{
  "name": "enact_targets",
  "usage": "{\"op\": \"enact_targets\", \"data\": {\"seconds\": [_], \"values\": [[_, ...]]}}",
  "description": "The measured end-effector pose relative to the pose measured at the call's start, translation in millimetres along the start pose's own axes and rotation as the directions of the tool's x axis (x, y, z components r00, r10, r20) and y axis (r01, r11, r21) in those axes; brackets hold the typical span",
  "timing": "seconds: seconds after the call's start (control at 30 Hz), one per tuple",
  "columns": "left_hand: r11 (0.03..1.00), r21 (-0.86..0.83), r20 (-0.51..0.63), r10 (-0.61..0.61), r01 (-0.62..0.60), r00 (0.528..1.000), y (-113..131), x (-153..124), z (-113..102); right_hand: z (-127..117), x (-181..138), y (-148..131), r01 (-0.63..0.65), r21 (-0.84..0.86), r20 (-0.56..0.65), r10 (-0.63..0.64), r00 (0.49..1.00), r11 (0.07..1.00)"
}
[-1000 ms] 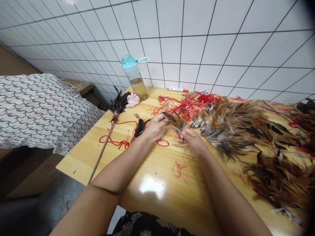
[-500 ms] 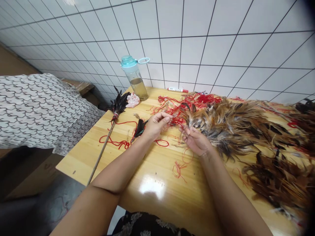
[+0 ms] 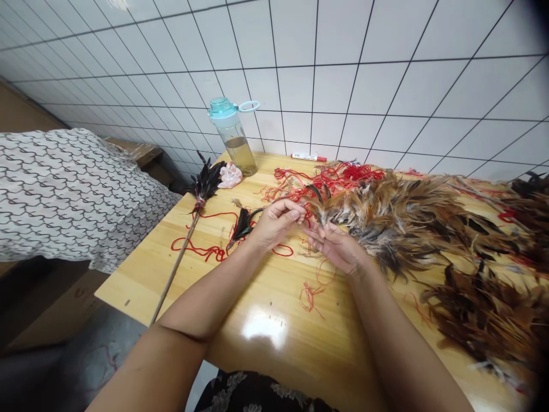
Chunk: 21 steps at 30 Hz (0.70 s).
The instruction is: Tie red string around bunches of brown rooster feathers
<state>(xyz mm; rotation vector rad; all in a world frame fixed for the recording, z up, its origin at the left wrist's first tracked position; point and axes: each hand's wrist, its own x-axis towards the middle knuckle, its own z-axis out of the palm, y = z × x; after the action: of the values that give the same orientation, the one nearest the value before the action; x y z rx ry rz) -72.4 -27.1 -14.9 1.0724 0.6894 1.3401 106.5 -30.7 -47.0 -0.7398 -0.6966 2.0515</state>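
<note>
My left hand (image 3: 274, 220) hovers over the wooden table (image 3: 266, 332) with its fingers curled into a pinch; what they hold is too small to make out. My right hand (image 3: 337, 247) lies palm up just to its right, fingers loosely apart and nothing in them, beside the tip of a small brown feather bunch (image 3: 319, 201). A large pile of brown and tan feathers (image 3: 407, 223) spreads to the right of both hands. Tangled red thread (image 3: 338, 174) lies behind the hands, and a loose loop of red thread (image 3: 311, 294) lies in front of them.
A thin stick with dark feathers tied at its top (image 3: 201, 186) lies at the left, near a small dark feather bundle (image 3: 242, 223). A water bottle (image 3: 235, 140), pink cloth (image 3: 230, 174) and red marker (image 3: 309, 157) sit by the tiled wall. A person in a patterned garment (image 3: 64, 189) is at the left.
My hands let go of the feather bunch, which now lies at the pile's edge. The left hand closed into a pinch and the right hand turned palm up.
</note>
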Motion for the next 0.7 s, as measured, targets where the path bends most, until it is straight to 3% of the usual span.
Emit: {"op": "enact_targets", "data": {"seconds": [0.33,0.47,0.6,0.7], "values": [[1.000,0.029,0.028,0.006,-0.007,1.000,1.2,-1.3,2.4,-2.5,3.9,3.0,0.105,-0.203,-0.017,-0.111,0.994,0.974],[0.981,0.189,0.083,0.025,-0.040,0.996,2.6,-1.4,-1.6,-9.1,9.9,3.3,0.204,-0.333,-0.101,-0.250,0.963,0.921],[0.838,0.527,0.235,0.017,-0.142,0.972,8.1,-4.2,-0.9,-18.0,15.9,3.4,0.229,-0.615,-0.195,-0.427,0.883,0.755],[0.675,0.669,0.378,0.051,-0.311,0.924,10.0,-7.8,5.5,-17.0,13.0,1.2,0.183,-0.868,-0.156,-0.603,0.782,0.462]]}}
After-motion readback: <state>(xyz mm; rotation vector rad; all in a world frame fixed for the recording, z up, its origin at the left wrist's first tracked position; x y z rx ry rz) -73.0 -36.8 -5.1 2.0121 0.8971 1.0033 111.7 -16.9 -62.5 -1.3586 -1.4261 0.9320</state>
